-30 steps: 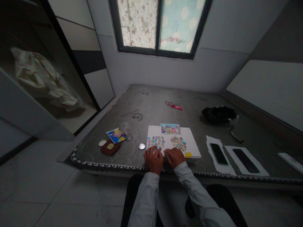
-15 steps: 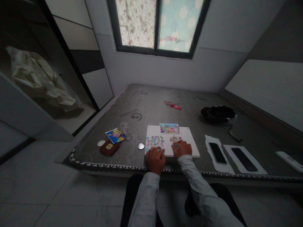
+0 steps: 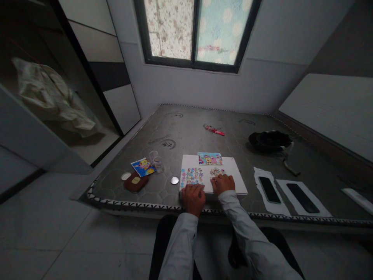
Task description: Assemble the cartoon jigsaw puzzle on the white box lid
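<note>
A white board or flat box lies near the front edge of the mattress. Loose jigsaw pieces are spread over its left side, and a smaller heap of pieces sits right of centre. At the top edge rests a colourful cartoon picture card. My left hand is at the board's near left edge, fingers curled together just below the spread pieces. My right hand rests over the board below the heap, thumb and fingers pinched. Whatever either hand holds is too small or hidden to make out.
On the grey mattress, left of the board, are a round silver disc, a brown case, a cartoon card and a clear container. Two phones lie on white sheets at right. Behind are a red wrapper and a dark bag.
My left fingers have drawn closer together at the board's edge. My right hand has shifted slightly toward me, its fingers more closed. The whole view has moved a little.
</note>
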`<state>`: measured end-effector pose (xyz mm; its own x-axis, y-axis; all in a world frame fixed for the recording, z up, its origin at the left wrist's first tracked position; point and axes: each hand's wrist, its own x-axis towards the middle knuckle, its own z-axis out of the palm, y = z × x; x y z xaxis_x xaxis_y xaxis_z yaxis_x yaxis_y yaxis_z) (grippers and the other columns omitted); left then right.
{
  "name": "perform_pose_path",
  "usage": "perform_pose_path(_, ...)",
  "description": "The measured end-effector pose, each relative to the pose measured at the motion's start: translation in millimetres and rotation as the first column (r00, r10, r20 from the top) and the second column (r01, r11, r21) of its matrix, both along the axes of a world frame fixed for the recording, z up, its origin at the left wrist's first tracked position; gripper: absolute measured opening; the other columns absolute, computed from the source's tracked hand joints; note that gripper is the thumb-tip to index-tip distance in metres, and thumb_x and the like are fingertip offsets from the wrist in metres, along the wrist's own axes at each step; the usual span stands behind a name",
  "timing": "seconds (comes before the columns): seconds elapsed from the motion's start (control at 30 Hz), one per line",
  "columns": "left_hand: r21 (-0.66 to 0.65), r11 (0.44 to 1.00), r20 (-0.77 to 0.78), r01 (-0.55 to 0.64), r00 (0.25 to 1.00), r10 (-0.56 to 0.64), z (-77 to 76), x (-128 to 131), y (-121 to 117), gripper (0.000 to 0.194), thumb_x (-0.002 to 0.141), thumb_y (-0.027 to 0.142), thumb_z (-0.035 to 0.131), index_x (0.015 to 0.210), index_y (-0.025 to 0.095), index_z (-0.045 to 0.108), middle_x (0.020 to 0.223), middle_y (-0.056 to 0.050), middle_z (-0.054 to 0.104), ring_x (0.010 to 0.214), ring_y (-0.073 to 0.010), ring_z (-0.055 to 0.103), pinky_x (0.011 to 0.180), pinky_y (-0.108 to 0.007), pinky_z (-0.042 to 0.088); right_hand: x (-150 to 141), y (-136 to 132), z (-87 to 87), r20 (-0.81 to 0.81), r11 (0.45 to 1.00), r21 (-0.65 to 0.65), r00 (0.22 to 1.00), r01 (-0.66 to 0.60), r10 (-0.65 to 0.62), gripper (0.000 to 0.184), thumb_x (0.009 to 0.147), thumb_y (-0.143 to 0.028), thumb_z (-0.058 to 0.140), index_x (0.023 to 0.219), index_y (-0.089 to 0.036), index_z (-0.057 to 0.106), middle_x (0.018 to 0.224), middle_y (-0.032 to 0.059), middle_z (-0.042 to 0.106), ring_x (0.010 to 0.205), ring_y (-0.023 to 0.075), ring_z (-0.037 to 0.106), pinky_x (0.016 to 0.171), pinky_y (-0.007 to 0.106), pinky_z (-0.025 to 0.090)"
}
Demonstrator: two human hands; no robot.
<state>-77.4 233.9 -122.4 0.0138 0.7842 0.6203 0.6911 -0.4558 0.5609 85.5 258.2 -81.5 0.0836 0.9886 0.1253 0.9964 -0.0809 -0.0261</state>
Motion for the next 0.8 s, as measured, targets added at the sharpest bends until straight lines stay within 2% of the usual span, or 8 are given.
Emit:
perform_pose_path(0.13, 0.013, 1.000, 0.036, 0.005, 0.999, -0.006, -0.7, 0.5, 0.3, 0.025, 0.080, 0.007, 0.063, 0.089, 0.027, 0.076, 0.091, -0.001, 0.077, 0.090, -0.0225, 0.060, 0.081, -0.038, 0.040, -2.9, 2.8, 3.7, 0.028, 1.000, 0.019, 1.000, -0.005, 0.004, 0.038, 0.100, -0.035, 0.040, 0.096, -0.020, 0.075, 0.105, 0.0126, 0.073, 0.105, 0.0261, 0.059, 0.089, 0.041, 0.031)
perform_pose_path(0.27, 0.006, 1.000, 0.058, 0.011, 0.998, -0.011, -3.5, 1.1, 1.3, 0.025, 0.080, 0.007, 0.062, 0.089, 0.026, 0.076, 0.090, -0.002, 0.076, 0.090, -0.0226, 0.060, 0.081, -0.037, 0.041, -5.1, 12.0, 9.2, 0.036, 0.998, 0.046, 0.999, 0.033, -0.034, 0.041, 0.102, -0.036, 0.037, 0.102, -0.020, 0.074, 0.110, 0.0130, 0.072, 0.108, 0.0263, 0.059, 0.088, 0.040, 0.031)
perform_pose_path(0.43, 0.011, 0.999, 0.062, 0.033, 0.998, -0.034, -3.5, 1.7, 2.0, 0.024, 0.083, 0.006, 0.058, 0.085, 0.024, 0.075, 0.087, -0.003, 0.076, 0.086, -0.0222, 0.061, 0.080, -0.036, 0.043, -14.9, 35.7, 10.7, 0.010, 0.996, 0.055, 0.997, 0.069, -0.070, 0.041, 0.100, -0.043, 0.040, 0.099, -0.021, 0.075, 0.104, 0.0117, 0.074, 0.101, 0.0244, 0.062, 0.087, 0.040, 0.032)
perform_pose_path(0.6, 0.021, 0.999, 0.086, 0.038, 0.996, -0.040, -4.1, 1.8, 2.2, 0.025, 0.084, 0.006, 0.056, 0.083, 0.023, 0.075, 0.085, -0.002, 0.075, 0.084, -0.0209, 0.060, 0.081, -0.035, 0.045, -22.7, 61.3, 6.9, -0.004, 0.995, 0.023, 0.995, 0.095, -0.095, 0.038, 0.097, -0.042, 0.046, 0.094, -0.021, 0.077, 0.098, 0.0117, 0.076, 0.094, 0.0231, 0.065, 0.087, 0.040, 0.034)
perform_pose_path(0.8, 0.029, 0.999, 0.096, 0.020, 0.995, -0.022, -7.2, 1.3, 4.0, 0.024, 0.084, 0.006, 0.058, 0.083, 0.023, 0.075, 0.085, -0.003, 0.075, 0.086, -0.0215, 0.061, 0.080, -0.035, 0.045, -25.2, 67.2, 4.6, 0.004, 0.995, 0.026, 0.996, 0.093, -0.093, 0.036, 0.095, -0.041, 0.049, 0.091, -0.019, 0.078, 0.100, 0.0143, 0.075, 0.099, 0.0257, 0.064, 0.091, 0.042, 0.033)
